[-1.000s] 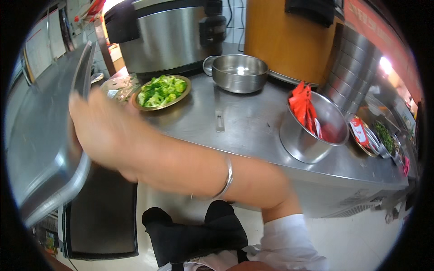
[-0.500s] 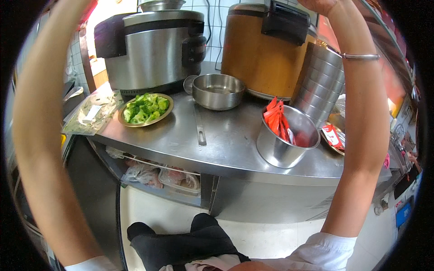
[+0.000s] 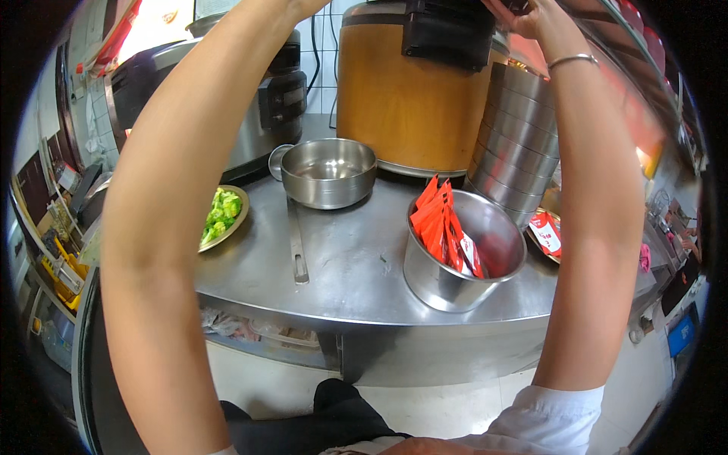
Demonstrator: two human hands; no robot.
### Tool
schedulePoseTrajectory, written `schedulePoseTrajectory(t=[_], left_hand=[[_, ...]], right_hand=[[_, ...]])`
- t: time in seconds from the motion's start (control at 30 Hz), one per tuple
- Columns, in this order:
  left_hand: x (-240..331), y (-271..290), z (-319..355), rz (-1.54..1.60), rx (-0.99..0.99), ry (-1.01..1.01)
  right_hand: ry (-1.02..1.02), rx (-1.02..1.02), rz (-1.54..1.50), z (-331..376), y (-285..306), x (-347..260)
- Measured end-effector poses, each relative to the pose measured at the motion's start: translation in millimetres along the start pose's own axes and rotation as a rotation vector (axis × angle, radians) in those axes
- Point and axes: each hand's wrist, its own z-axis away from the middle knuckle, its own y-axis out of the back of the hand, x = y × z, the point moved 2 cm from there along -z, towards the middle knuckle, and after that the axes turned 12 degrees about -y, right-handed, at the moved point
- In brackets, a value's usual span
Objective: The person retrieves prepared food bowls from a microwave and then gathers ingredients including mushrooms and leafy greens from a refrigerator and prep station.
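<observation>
**Overhead reach above the table**

Right hand [image 3: 535, 19] is raised at the top edge, fingers curled near the orange cooker's black lid [image 3: 447, 30]; grip cannot be told. Left hand is out of view. A secure hold is probably needed next.

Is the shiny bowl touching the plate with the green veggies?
Apart. The head view shows bare steel counter between the steel bowl and the plate of green vegetables, with no overlap.
</observation>
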Motion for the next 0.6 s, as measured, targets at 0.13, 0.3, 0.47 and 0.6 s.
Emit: schedulePoseTrajectory(t=[0.13,0.3,0.47,0.6], left_hand=[[24,-20,166,-1.149,-0.34,-0.524],[26,-41,363,-1.602,-0.859,-0.734],[10,-6,385,-1.572,-0.734,-0.335],[4,-4,386,-1.549,-0.682,-0.247]], right_hand=[[-0.01,0.049,0.071,-35,5,15],[-0.019,0.034,0.107,-30,25,-1],[-0.008,0.047,0.089,-57,9,3],[-0.118,0.053,0.093,-73,11,9]])
